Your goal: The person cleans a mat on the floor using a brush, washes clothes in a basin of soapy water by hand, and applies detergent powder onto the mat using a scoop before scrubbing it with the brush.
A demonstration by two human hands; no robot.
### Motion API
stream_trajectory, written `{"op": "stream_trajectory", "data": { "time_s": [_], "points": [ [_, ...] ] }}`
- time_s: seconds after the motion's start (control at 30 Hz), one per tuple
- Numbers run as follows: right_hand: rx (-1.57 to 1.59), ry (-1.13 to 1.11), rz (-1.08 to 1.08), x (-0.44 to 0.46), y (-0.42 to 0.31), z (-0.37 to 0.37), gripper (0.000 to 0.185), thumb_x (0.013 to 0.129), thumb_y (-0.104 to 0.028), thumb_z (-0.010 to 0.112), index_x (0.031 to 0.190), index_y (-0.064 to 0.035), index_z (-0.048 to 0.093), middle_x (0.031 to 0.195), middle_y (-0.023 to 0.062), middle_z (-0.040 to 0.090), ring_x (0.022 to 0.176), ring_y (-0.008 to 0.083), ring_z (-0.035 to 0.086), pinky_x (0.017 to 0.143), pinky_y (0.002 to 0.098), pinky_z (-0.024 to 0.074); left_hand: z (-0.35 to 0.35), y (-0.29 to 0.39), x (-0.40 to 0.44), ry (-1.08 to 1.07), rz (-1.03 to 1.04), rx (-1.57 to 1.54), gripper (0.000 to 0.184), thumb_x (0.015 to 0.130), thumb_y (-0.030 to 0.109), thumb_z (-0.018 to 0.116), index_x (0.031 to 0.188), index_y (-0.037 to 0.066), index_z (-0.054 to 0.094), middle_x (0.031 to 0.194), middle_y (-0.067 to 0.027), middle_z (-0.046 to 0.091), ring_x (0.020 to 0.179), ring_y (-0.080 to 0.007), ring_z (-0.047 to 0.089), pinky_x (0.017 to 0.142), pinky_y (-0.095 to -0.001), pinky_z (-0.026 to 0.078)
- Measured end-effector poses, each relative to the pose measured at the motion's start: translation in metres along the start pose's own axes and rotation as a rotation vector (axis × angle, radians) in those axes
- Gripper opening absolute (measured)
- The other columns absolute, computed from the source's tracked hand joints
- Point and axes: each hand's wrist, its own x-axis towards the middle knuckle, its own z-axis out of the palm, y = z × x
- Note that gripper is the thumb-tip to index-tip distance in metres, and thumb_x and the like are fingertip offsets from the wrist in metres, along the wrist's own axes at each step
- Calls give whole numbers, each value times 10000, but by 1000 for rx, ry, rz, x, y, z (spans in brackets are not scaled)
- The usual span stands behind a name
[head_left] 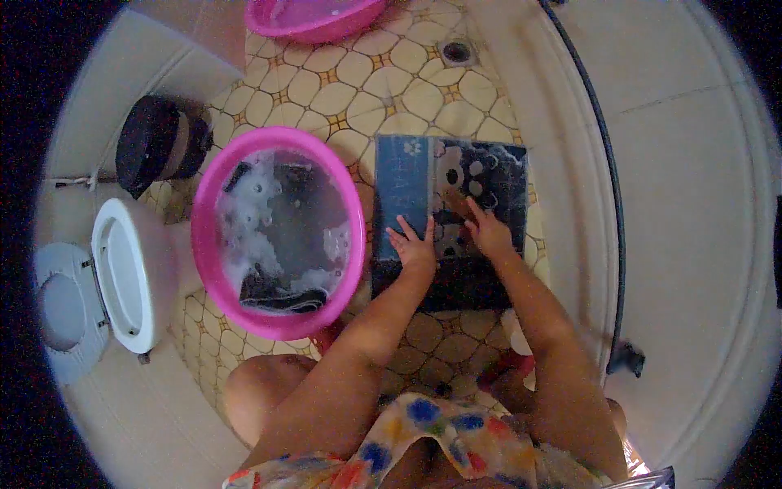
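Note:
A floor mat (403, 183) with a blue strip, dark areas and a cartoon animal pattern lies flat on the tiles in front of me. My left hand (417, 249) presses on its left-centre part, fingers spread. On the other side of the mat, my right hand (489, 232) is over a small brown brush-like object (459, 204), its fingers on that object's near end. The object's exact kind is hard to make out. Left of the mat stands a pink basin (356, 253) of grey, foamy water, with dark cloth (281, 293) partly under the surface.
A white toilet (130, 277) with its lid raised stands at the left, below a black bin (159, 143). Another pink basin (326, 33) is at the top. A floor drain (457, 54) and a dark hose (603, 147) lie at the right side.

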Motion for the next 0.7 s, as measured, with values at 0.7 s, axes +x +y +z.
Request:
{"op": "stream_trajectory", "data": {
  "time_s": [0.7],
  "points": [
    [-16, 2, 199, 9, 11, -25, 598, 889, -376, 501, 1417, -318, 224, 1078, 202, 546, 940, 404, 570, 802, 480, 470, 6, 5, -3, 46, -22, 37, 1129, 653, 594, 697, 1443, 321, -61, 1439, -339, -84, 1283, -596, 32, 1046, -604, 136]
  ]
}}
